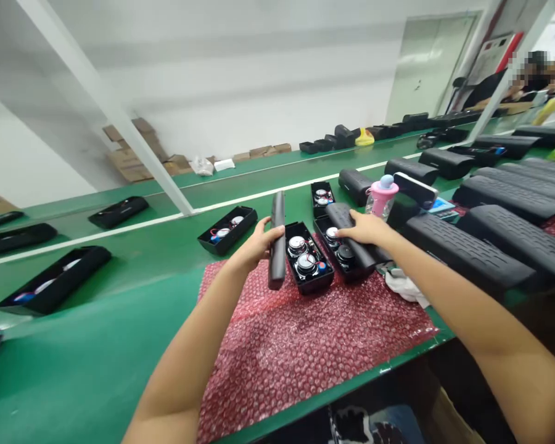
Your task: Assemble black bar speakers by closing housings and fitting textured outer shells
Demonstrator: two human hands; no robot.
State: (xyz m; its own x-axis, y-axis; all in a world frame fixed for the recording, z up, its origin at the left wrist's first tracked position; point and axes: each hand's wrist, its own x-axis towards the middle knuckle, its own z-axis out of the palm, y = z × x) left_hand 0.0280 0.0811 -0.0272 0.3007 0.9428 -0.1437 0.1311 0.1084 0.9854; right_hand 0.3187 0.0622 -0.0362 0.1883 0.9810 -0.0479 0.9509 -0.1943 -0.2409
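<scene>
My left hand (261,242) grips a black cover (277,246), held upright on edge just left of an open black speaker housing (308,262). Two round silver drivers and red wires show inside that housing. My right hand (363,228) is closed on another black cover (351,237), tilted over a second open housing (335,246). Part of that housing's inside, with drivers, shows beside the cover. Both housings rest on red bubble wrap (277,345). A smaller-looking open housing (322,196) stands behind them.
More open housings (227,229) lie on the green table (120,345) to the left. Several perforated black covers (467,246) fill the right side, near a pink-lidded bottle (382,196) and a phone (416,188). A white post (115,111) rises at the left. People (536,74) sit far right.
</scene>
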